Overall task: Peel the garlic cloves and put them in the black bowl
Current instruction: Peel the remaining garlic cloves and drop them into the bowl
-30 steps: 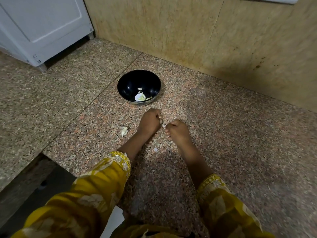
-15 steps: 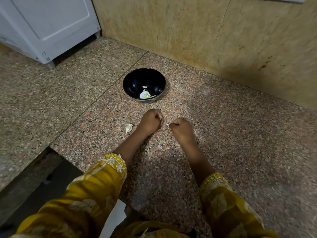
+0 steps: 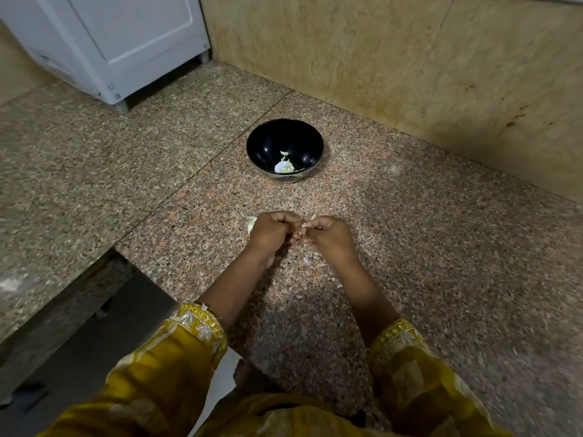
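The black bowl (image 3: 262, 143) stands on the speckled granite counter (image 3: 441, 247) beyond my hands and holds a few pale garlic pieces (image 3: 284, 167). My left hand (image 3: 273, 233) and my right hand (image 3: 329, 238) meet above the counter, fingers curled. Between their fingertips they pinch a small garlic clove (image 3: 304, 227), mostly hidden, with a bit of white skin showing. Another unpeeled clove (image 3: 250, 223) lies on the counter just left of my left hand, partly hidden by it.
Small scraps of peel (image 3: 306, 261) lie on the counter under my hands. A beige tiled wall (image 3: 410, 74) rises behind the bowl. A white appliance (image 3: 126, 42) stands at the back left. The counter's edge drops off at the lower left.
The view has shifted, so the bowl and hands sit further right and lower. My hands have drawn closer together around the clove, and my left hand now partly covers the loose clove.
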